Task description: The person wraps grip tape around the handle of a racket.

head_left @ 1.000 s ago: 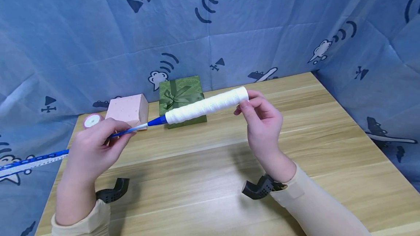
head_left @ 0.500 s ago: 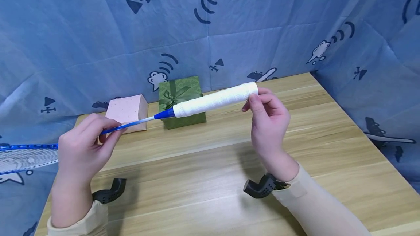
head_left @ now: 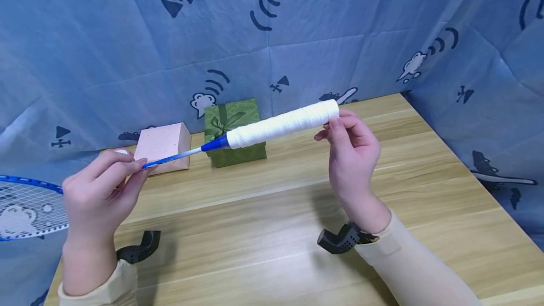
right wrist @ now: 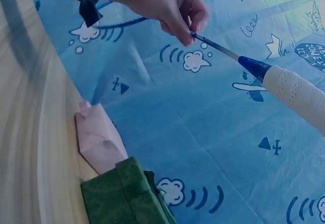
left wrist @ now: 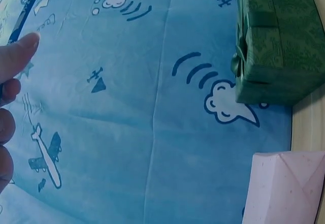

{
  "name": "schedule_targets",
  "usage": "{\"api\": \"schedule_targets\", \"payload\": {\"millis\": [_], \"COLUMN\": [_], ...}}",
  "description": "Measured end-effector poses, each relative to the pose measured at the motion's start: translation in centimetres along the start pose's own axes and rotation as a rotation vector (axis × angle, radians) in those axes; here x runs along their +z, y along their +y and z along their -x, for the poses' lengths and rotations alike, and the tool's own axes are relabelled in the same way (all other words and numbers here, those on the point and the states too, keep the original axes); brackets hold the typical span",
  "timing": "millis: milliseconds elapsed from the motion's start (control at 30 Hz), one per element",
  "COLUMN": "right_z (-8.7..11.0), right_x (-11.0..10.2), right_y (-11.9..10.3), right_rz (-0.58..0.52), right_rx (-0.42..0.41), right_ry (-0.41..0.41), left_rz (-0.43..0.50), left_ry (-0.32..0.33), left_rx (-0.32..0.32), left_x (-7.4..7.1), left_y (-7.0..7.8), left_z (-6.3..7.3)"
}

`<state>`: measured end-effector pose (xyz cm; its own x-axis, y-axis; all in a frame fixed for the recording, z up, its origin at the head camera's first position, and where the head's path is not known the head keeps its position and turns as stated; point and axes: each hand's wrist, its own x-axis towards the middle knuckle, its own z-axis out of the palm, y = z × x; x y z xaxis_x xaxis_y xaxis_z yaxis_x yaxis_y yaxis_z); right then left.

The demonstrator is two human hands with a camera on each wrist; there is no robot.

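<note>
A badminton racket [head_left: 280,125] with a blue frame and a white wrapped grip is held up over the table, handle to the right and slightly raised. My left hand [head_left: 99,190] pinches its thin blue shaft between thumb and fingers. Part of the strung head [head_left: 31,207] shows to the left of that hand. At the other end, my right hand [head_left: 354,157] pinches the butt of the white grip with thumb and fingertips. The right wrist view shows the left hand [right wrist: 175,10] on the shaft and the white grip [right wrist: 294,94] running out of frame.
A green gift box [head_left: 238,155] with a bow stands at the back of the wooden table [head_left: 255,230], behind the racket. Left of it sits a pink box [head_left: 163,143]. A small round white-and-pink item [head_left: 122,151] is mostly hidden behind my left hand. Patterned blue cloth [head_left: 212,22] hangs behind.
The racket has shifted to the right and its grip end has risen a little. Its head has turned, so more of the strings shows. Both hands keep their pinch.
</note>
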<state>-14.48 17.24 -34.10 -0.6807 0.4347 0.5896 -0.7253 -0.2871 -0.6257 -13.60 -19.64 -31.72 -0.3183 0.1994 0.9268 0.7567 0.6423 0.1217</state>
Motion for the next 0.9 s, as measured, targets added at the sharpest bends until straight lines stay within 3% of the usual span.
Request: {"api": "schedule_targets", "payload": {"millis": [167,400,667,900], "right_z": [-0.04,-0.11,-0.17,-0.22], "right_x": [-0.04,0.05,0.03,-0.06], "right_y": [0.00,0.15,0.30,0.32], "right_rz": [0.008,0.055,0.005,0.015], "right_rx": [-0.006,-0.047,-0.030,-0.025], "right_ry": [-0.047,-0.005,-0.059,-0.009], "left_rz": [0.057,0.085,0.089,0.051], "left_ry": [-0.017,-0.075,-0.075,-0.047], "left_rx": [-0.015,-0.019,-0.030,0.008], "left_x": [-0.18,-0.37,-0.45,0.01], "left_y": [-0.14,-0.49,-0.29,-0.36], "left_z": [-0.11,-0.17,-0.21,-0.29]}}
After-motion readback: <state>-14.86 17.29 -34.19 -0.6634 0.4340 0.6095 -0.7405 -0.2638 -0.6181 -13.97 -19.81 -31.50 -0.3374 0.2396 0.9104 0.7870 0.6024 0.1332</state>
